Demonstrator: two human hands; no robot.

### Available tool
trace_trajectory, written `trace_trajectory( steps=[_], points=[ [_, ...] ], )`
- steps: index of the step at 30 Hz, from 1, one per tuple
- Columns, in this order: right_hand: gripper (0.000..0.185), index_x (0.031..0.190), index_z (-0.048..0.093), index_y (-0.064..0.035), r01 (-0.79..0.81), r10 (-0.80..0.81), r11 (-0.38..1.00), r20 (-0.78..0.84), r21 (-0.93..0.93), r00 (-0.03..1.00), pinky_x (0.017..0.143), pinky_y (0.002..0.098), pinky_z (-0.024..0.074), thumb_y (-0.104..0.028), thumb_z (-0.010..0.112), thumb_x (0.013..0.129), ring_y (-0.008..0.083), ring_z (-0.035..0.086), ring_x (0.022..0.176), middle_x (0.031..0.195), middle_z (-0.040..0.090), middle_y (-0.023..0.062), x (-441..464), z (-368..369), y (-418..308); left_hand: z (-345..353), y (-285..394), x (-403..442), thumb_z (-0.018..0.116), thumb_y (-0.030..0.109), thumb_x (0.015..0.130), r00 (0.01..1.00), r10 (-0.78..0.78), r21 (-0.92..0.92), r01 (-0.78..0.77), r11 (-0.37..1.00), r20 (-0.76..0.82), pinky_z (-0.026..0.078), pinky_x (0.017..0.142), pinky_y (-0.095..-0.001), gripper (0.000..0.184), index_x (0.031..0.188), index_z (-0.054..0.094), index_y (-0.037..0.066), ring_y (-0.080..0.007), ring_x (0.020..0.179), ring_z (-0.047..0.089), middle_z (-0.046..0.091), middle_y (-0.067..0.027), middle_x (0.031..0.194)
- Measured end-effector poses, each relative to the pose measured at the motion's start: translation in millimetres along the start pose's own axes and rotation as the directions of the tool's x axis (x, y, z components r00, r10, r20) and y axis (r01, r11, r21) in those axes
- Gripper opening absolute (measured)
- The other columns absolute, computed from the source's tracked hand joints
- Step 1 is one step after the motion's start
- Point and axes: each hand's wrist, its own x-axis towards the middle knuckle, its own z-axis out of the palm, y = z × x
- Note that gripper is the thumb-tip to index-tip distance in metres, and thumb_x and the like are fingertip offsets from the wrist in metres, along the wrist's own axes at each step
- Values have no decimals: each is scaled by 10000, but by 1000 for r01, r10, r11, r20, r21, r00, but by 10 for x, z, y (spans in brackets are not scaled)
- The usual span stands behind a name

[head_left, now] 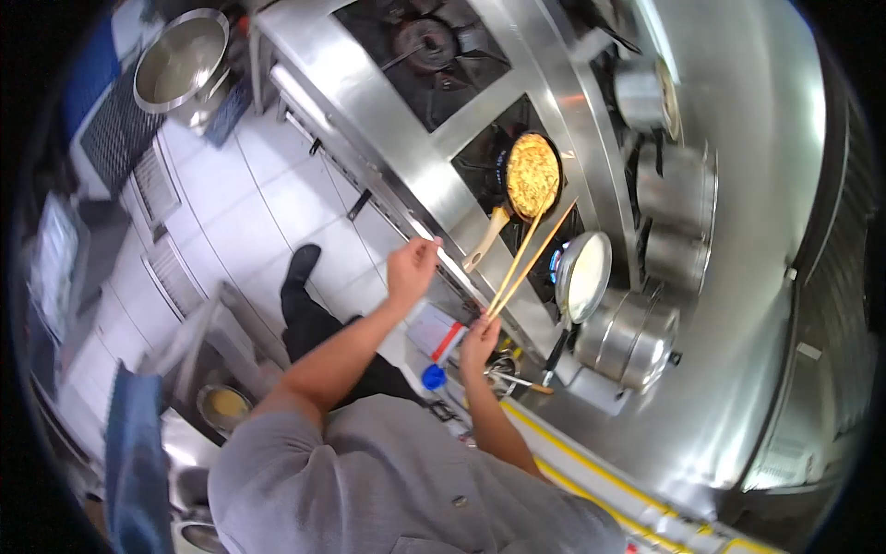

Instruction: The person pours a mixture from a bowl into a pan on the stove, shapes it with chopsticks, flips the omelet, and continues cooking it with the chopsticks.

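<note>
My right hand grips a pair of long wooden cooking chopsticks near their lower ends. The two sticks spread apart; one tip reaches the food in a dark frying pan, the other lies just beyond its rim. A chunky yellow-orange food, egg-like, fills that pan, whose handle points toward me. My left hand is raised by the stove's front edge, fingers closed, and nothing shows in it. Right of the chopsticks, a second frying pan with pale contents sits over a blue flame.
Steel pots line the back of the stove, and a large lidded pot stands at right. An unlit burner is farther up. Behind me are a bowl of yellow liquid and a big metal bowl. White tiles cover the floor.
</note>
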Motion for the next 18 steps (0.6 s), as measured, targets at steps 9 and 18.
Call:
trace_trajectory(
  steps=[9,18],
  points=[
    [243,1089,590,-16,18,-32,998,-246,-57,969,540,252,352,-239,519,1020,63,398,617,686,458,-27,74,-636,-258,554,357,360,634,283,929,882,145,339,-317,886,448,539,615,-367,350,1091,688,-22,-272,697,702,705,-170,795],
    [262,1196,583,-65,-198,76,883,285,426,956,474,196,341,-251,469,1050,26,429,551,712,530,-22,5,-373,-1045,425,1121,-510,563,328,990,845,142,461,-413,785,515,502,747,-328,377,1164,642,3,-242,863,638,674,-155,990]
  ],
)
